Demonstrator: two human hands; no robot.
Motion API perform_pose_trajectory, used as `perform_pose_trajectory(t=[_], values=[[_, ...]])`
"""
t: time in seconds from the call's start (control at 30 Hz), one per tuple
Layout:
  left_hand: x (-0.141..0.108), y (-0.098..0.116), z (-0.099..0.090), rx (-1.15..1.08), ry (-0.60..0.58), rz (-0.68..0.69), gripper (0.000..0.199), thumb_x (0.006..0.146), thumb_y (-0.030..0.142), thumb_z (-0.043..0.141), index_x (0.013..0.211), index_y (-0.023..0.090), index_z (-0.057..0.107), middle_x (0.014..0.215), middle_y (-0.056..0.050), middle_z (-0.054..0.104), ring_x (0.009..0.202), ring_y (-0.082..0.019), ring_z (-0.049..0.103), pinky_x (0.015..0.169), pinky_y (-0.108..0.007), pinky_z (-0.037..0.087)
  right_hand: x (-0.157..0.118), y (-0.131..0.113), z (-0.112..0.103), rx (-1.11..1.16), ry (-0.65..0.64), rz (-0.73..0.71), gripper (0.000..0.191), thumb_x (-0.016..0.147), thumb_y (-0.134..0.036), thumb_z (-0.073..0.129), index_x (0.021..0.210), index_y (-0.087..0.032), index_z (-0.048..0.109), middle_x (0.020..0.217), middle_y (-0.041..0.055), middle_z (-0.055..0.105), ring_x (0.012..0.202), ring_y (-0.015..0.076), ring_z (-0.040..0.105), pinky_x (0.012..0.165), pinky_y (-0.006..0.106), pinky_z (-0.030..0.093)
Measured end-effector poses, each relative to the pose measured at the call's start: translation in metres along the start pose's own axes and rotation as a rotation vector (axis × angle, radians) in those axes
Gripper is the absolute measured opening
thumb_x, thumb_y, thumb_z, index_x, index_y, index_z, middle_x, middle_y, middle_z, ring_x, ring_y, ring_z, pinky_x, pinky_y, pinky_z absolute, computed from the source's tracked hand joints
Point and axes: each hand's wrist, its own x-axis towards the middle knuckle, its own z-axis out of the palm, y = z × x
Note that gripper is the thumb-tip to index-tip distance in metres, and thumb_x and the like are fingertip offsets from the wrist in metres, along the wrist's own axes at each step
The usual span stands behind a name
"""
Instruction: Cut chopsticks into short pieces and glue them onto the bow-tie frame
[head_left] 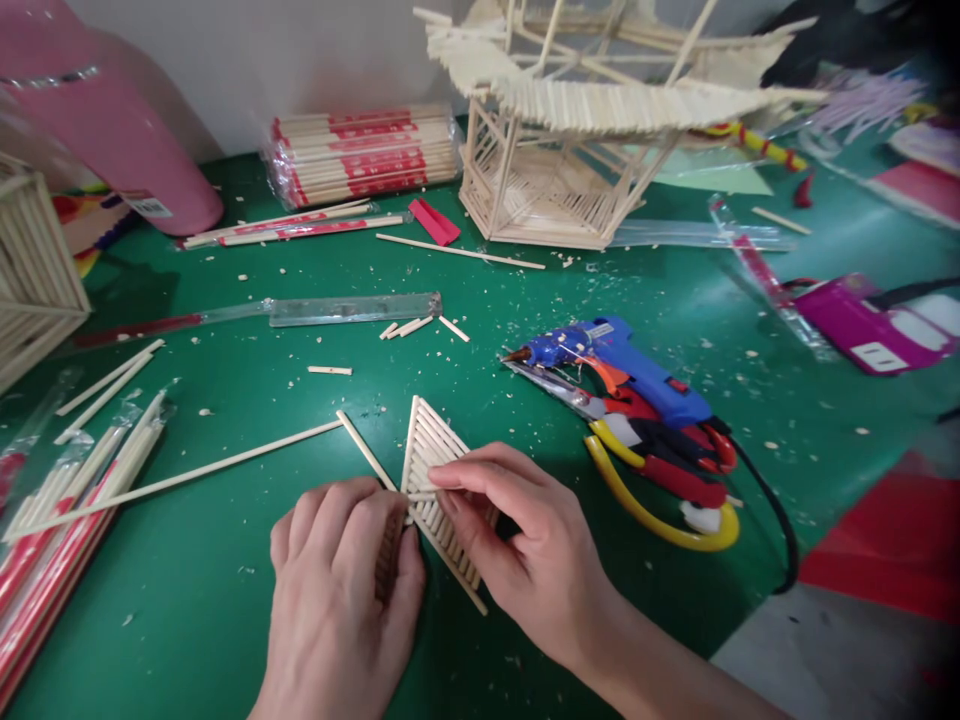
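Stick panel [439, 440] on the green table [225, 620], directly before you, between your hands. Your left hand [341, 585] curls around its left part, slats showing between fingers and thumb. Your right hand [525, 540]: thumb and forefinger narrow over the panel's middle; can't tell whether they pinch a stick. Blue glue gun [645, 375] lies beyond, to the right.

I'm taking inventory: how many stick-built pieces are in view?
3: panel at the right hand, pavilion at the back, slatted frame at the left edge. The left hand may hide more.
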Motion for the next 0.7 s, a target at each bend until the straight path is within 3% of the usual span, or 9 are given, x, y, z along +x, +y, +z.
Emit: perform_pose_trajectory(t=[0.33,0.7], values=[[0.0005,-0.0001,0.0002,0.002,0.009,0.011,0.015,0.079,0.018,0.052,0.093,0.019,0.049,0.091,-0.006,0.053,0.083,-0.021,0.047,0.067,-0.035,0.036,-0.0004,-0.0004,-0.0009,-0.004,0.014,-0.009,0.020,0.083,-0.010,0.049,0.094,-0.021,0.061,0.084,0.0032,0.062,0.078,0.0141,0.060,0.071,0.028,0.052],[0.0010,0.0002,-0.0005,0.012,0.012,0.029,0.016,0.078,0.018,0.053,0.094,0.018,0.049,0.091,-0.006,0.053,0.083,-0.021,0.046,0.067,-0.035,0.035,0.0004,0.0015,0.0003,-0.021,0.021,-0.033,0.018,0.083,-0.009,0.049,0.094,-0.016,0.061,0.084,0.0044,0.062,0.076,0.0131,0.059,0.070,0.026,0.051]])
